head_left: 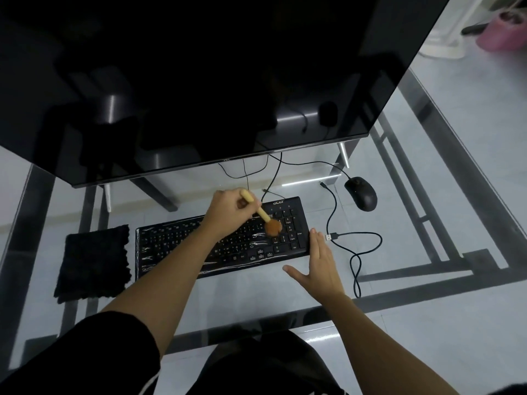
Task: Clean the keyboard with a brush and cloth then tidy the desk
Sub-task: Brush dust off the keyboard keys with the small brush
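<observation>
Head view of a glass desk. The keyboard lies at the centre with its long axis left to right, the right end set slightly farther than the left. It is black, with white legends and a logo at its far right corner. A wrinkled, glossy clear film covers the main key block.

The left hand reaches over the keys, its grip closed round the upper handle of the brush. The brush's long axis runs from far left to near right. The pale wooden handle end projects beyond the hand on the far side, and the round brown bristle head points down and to the near right, resting on the keys just left of the number pad.

The right hand has a wide grip and holds nothing. Its straight fingers lie against the keyboard's right end, with the thumb spread to the left.

A black, rough-edged cloth lies flat just left of the keyboard. A mouse sits at the far right, a loose cable loops to the right of the keyboard, and a dark monitor stands behind.
</observation>
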